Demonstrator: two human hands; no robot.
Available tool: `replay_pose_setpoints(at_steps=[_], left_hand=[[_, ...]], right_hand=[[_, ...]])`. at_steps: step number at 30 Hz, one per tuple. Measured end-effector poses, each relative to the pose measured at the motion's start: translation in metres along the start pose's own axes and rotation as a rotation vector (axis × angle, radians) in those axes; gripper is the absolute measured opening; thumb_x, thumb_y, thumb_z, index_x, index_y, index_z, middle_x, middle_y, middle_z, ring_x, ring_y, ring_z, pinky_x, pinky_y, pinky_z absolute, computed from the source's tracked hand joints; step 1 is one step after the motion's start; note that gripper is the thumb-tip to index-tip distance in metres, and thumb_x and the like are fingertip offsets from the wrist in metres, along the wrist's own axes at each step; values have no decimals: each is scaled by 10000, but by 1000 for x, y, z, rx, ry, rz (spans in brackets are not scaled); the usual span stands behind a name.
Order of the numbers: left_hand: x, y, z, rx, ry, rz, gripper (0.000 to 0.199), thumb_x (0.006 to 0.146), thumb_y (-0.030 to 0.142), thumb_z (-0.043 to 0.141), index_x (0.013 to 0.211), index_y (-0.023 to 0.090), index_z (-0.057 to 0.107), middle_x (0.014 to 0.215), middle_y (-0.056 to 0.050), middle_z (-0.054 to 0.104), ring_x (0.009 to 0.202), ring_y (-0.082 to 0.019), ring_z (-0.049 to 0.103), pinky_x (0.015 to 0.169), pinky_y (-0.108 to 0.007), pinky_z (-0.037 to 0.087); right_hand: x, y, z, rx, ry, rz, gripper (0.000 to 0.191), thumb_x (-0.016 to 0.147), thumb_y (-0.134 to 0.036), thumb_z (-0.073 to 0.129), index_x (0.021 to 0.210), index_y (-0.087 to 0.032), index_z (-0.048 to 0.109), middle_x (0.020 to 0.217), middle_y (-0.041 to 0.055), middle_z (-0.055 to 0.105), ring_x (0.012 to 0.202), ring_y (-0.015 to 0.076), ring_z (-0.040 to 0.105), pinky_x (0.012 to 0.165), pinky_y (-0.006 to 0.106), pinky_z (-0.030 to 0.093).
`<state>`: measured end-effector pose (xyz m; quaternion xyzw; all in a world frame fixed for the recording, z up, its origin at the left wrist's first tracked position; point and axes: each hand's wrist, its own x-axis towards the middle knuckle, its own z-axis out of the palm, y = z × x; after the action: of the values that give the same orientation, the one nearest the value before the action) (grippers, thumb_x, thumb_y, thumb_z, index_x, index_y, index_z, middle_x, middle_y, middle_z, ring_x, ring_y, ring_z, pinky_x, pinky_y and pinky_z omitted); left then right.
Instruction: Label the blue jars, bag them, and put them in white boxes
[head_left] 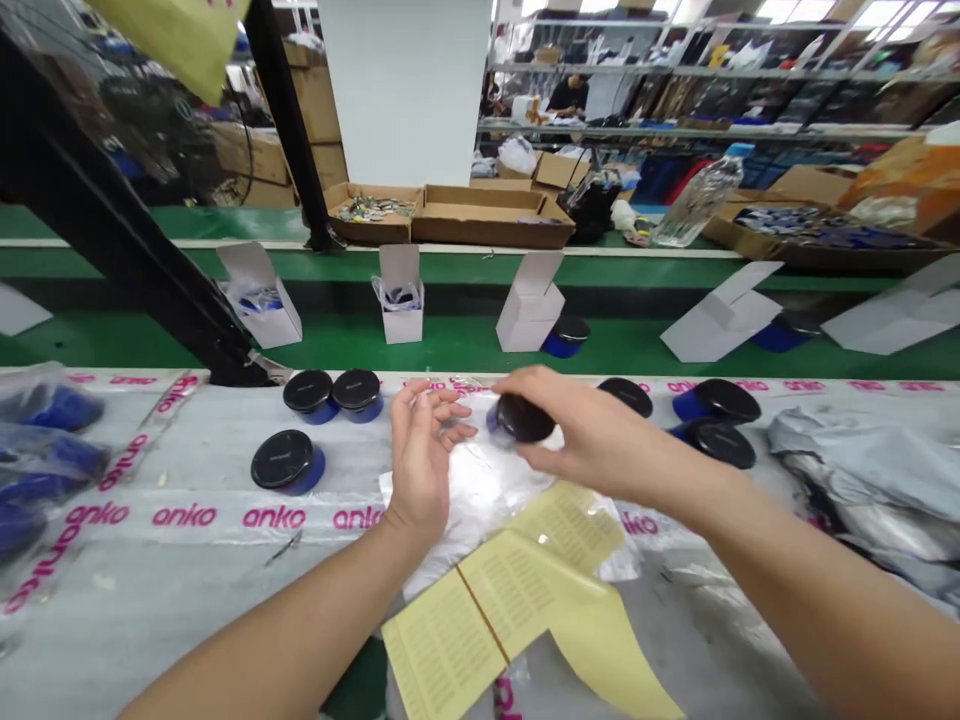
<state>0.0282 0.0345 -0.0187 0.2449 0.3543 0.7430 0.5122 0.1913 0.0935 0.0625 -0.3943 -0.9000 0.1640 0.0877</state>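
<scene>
From my head view, my right hand (566, 425) has its grip closed around a squat round container (525, 418) with a black lid and blue body, thumb on the near side and fingers over the far side. I have it in front of me, just above a crumpled white sheet (476, 480) on the bench (187, 590). Its lid faces upward and to my right and its base slants toward my left, so its short axis leans and its wide, round face is the long way across; blur hides the finer detail. My left hand (420, 465) is spread loosely just beside it, palm turned inward, fingers half curled and apart; I cannot tell whether they touch any clear film.

I count six more such containers loose on the bench, lids up: three on the left (287, 462) and three on the right (716, 400). Two others (566, 337) sit on the green ledge (465, 350) beyond, beside five white boxes (403, 325) with raised flaps. Yellow printed sheets (450, 630) lie nearest me; their number is unclear. Bagged blue items (52, 455) lie at the left edge, too overlapped to count.
</scene>
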Motion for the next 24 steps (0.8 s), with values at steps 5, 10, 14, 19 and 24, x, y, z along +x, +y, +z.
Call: replay_pose_setpoints(at_steps=[5, 10, 14, 19, 24], left_hand=[[-11, -5, 0, 137, -193, -11, 301, 995, 358, 583, 1266, 283, 476, 1208, -52, 622, 993, -166, 691, 909, -347, 550], [-17, -1, 1, 257, -264, 3, 264, 974, 313, 621, 1233, 305, 569, 1265, -46, 608, 1036, -179, 678, 924, -356, 550], [-17, 3, 2, 342, -332, 8, 174, 990, 323, 576, 978, 246, 730, 1285, -66, 618, 1275, -237, 554, 1057, -383, 472], [-17, 2, 3, 345, -337, -20, 248, 989, 292, 537, 866, 233, 744, 1238, -67, 638, 1275, -252, 548, 1120, -430, 402], [-16, 2, 2, 367, -335, -18, 231, 973, 294, 553, 851, 234, 740, 1246, -65, 646, 1281, -260, 552, 1129, -437, 393]], right_hand=[[-50, 3, 25, 331, -73, -102, 679, 822, -91, 611, 1446, -325, 483, 1366, 57, 640, 1258, 280, 577, 1023, 476, 513], [-54, 2, 53, 566, 186, 97, 627, 794, -216, 733, 1352, -256, 451, 1345, 115, 590, 1238, 292, 603, 1039, 486, 516], [-55, 4, 56, 694, 168, 30, 662, 816, -197, 726, 1391, -289, 412, 1381, 97, 576, 1300, 271, 584, 1081, 462, 502], [-51, 7, 45, 724, 339, 73, 414, 834, -318, 772, 1199, -257, 587, 1187, 64, 682, 1109, 249, 667, 996, 437, 543], [-43, 0, 40, 562, 509, -4, 124, 865, -187, 714, 984, -224, 713, 914, 25, 722, 830, 184, 654, 761, 330, 546]])
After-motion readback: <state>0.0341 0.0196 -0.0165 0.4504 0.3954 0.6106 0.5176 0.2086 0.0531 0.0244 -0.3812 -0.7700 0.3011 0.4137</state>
